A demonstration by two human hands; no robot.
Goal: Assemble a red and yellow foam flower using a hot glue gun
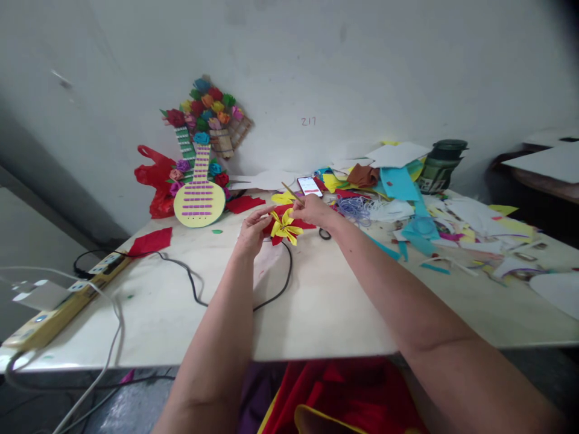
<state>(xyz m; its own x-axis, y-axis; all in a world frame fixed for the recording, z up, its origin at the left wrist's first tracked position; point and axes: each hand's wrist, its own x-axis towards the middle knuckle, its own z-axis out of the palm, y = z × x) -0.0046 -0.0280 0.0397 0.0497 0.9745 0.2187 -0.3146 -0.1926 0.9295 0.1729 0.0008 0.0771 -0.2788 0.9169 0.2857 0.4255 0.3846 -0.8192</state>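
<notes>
Power strip [75,302] along the left edge of the table [316,307]; then, near the wall, banjo-shaped craft [199,204] with purple bars. Next, left hand [250,234] at the left edge of the red-and-yellow flower [284,228], fingers bent and wrist low; firm pinch or mere contact, cannot tell. Flower in front, between both hands, petals spread. For good control, steady the red edge lightly, spare the petals from crushing, and work from close to the center. Thin stick [291,190], slanting up and leftward, in the closed fingers of the right hand [315,211]; palm turned down, forearm reaching diagonally from lower right. Keep the free end clear of the petals. Farther right, tangled string [354,210] and green bottle [441,167].
</notes>
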